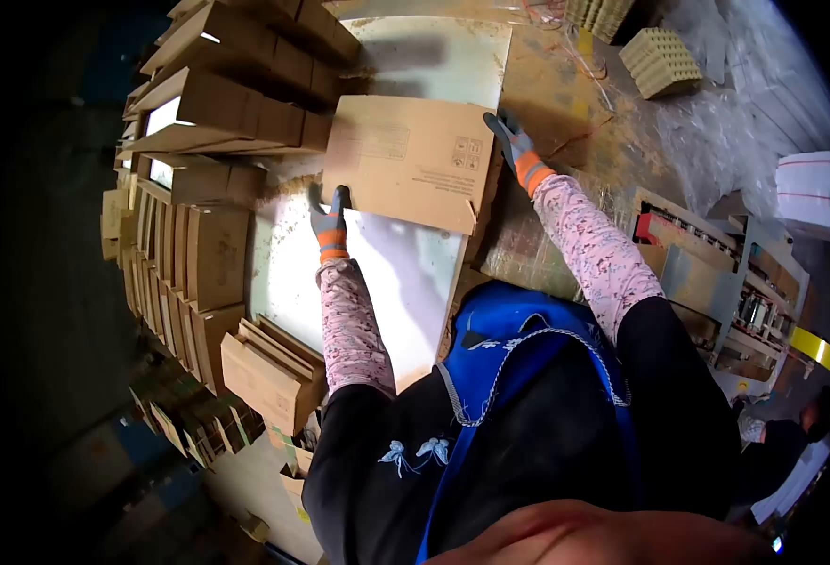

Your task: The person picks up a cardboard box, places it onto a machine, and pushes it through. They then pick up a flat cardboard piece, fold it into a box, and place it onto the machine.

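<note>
A closed brown cardboard box (405, 155) with printed marks lies on the white worktop (386, 282) in front of me. My left hand (329, 226), in a grey and orange glove, grips its near left corner, the thumb and fingers on either side of the edge. At the box's right side, my right hand (518, 155) in a matching glove holds the edge, its fingertips near the far right corner. Part of that hand's grip is hidden. A small strip of tape or torn card shows at the near right corner.
Stacked folded cartons (217, 254) line the left side, with taller ones behind. More flat cartons (273, 372) stand near my left elbow. Moulded pulp trays (660, 63), clear plastic film (716, 141) and a machine (735, 292) are on the right. Another person (782, 443) is at lower right.
</note>
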Demonstrator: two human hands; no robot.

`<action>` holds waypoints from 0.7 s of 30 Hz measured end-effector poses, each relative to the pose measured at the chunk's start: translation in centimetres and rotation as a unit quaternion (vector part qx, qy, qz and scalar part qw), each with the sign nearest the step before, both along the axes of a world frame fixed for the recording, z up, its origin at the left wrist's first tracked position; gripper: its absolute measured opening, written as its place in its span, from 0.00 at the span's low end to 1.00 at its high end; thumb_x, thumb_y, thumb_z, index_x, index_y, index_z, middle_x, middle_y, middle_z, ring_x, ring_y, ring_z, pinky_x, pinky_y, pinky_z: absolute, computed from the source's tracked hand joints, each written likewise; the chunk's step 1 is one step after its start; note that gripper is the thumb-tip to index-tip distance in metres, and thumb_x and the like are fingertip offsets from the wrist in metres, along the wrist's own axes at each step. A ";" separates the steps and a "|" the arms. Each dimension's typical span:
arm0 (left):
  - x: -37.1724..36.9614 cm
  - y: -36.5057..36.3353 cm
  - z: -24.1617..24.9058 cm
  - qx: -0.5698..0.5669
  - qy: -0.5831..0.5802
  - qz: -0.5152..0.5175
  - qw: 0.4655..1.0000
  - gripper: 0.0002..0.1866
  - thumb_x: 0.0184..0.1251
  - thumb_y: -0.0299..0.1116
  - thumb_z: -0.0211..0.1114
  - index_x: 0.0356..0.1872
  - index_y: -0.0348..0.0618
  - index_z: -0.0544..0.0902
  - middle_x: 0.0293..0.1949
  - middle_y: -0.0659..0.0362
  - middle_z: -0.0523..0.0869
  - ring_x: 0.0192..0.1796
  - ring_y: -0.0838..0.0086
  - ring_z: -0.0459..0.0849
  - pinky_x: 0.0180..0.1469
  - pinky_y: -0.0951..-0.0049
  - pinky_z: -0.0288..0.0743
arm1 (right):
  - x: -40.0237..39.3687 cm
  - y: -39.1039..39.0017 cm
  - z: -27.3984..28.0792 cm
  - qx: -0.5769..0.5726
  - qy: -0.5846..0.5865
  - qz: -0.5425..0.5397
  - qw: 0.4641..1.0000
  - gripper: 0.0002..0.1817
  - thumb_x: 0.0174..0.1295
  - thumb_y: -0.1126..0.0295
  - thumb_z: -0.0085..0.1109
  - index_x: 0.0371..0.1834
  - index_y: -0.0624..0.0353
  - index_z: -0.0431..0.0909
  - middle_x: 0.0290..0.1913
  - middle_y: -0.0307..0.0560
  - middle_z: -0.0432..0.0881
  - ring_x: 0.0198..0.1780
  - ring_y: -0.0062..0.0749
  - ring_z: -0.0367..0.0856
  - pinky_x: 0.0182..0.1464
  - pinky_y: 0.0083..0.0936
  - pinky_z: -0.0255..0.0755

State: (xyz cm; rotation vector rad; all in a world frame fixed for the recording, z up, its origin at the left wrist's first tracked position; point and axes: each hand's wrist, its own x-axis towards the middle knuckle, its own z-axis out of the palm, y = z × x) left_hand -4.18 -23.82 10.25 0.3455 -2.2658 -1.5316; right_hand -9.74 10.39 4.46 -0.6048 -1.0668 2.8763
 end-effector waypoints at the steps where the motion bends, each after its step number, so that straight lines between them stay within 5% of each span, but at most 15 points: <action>1: -0.6 -0.2 -0.5 0.199 -0.025 -0.066 0.977 0.27 0.57 0.30 0.66 0.57 0.34 0.68 0.53 0.51 0.75 0.54 0.67 0.73 0.57 0.70 0.67 | -0.4 -0.3 -0.5 0.043 0.010 -0.001 0.999 0.16 0.63 0.81 0.44 0.55 0.68 0.65 0.54 0.52 0.71 0.53 0.45 0.73 0.62 0.33 0.68; 2: -0.6 0.2 -1.4 0.179 -0.009 -0.068 0.981 0.25 0.59 0.27 0.64 0.57 0.35 0.67 0.53 0.55 0.75 0.52 0.71 0.74 0.54 0.73 0.69 | 0.0 -0.6 -1.1 0.036 0.025 -0.019 0.999 0.15 0.58 0.71 0.59 0.49 0.61 0.75 0.46 0.43 0.79 0.47 0.31 0.77 0.46 0.22 0.72; 8: 0.1 4.4 -3.6 0.225 0.025 -0.046 0.973 0.30 0.56 0.24 0.65 0.60 0.36 0.62 0.58 0.55 0.67 0.55 0.69 0.70 0.56 0.72 0.69 | 2.9 3.0 1.7 -0.024 -0.026 -0.037 0.999 0.13 0.52 0.75 0.59 0.42 0.55 0.76 0.36 0.41 0.80 0.35 0.32 0.79 0.38 0.29 0.76; 11: 0.1 7.1 -3.0 0.323 0.006 -0.078 0.943 0.27 0.58 0.21 0.61 0.60 0.40 0.64 0.49 0.57 0.75 0.43 0.74 0.77 0.46 0.76 0.75 | 4.9 5.2 2.4 -0.046 -0.067 -0.097 0.992 0.16 0.47 0.73 0.56 0.43 0.55 0.77 0.36 0.41 0.81 0.34 0.33 0.77 0.39 0.33 0.74; 13: -0.6 7.7 -3.7 0.325 -0.011 -0.065 0.943 0.27 0.59 0.22 0.61 0.60 0.41 0.64 0.48 0.58 0.76 0.42 0.76 0.76 0.46 0.77 0.75 | 5.5 5.2 -1.1 0.057 -0.044 -0.139 0.988 0.16 0.50 0.71 0.54 0.45 0.56 0.77 0.37 0.42 0.80 0.34 0.34 0.77 0.40 0.30 0.73; 18: -1.3 7.3 -5.2 0.258 0.006 -0.104 0.960 0.27 0.62 0.29 0.60 0.61 0.39 0.61 0.51 0.56 0.74 0.47 0.73 0.74 0.51 0.74 0.72 | 6.8 5.3 -3.2 0.156 0.001 -0.023 0.988 0.18 0.59 0.66 0.47 0.52 0.58 0.73 0.43 0.41 0.78 0.45 0.28 0.75 0.47 0.25 0.70; 19: -1.5 7.2 -5.5 0.268 -0.006 -0.104 0.958 0.26 0.62 0.30 0.60 0.61 0.38 0.62 0.51 0.55 0.74 0.48 0.72 0.75 0.51 0.73 0.72 | 7.8 4.6 -2.8 0.153 0.007 -0.034 0.988 0.18 0.59 0.66 0.47 0.52 0.58 0.73 0.43 0.41 0.78 0.45 0.28 0.75 0.47 0.25 0.70; 21: -2.2 7.2 -5.2 0.274 -0.013 -0.114 0.955 0.26 0.63 0.31 0.60 0.60 0.37 0.63 0.51 0.55 0.74 0.48 0.72 0.75 0.51 0.73 0.72 | 10.2 2.5 -2.3 0.328 0.130 -0.175 0.919 0.13 0.61 0.66 0.53 0.45 0.62 0.76 0.40 0.48 0.81 0.41 0.35 0.79 0.44 0.30 0.71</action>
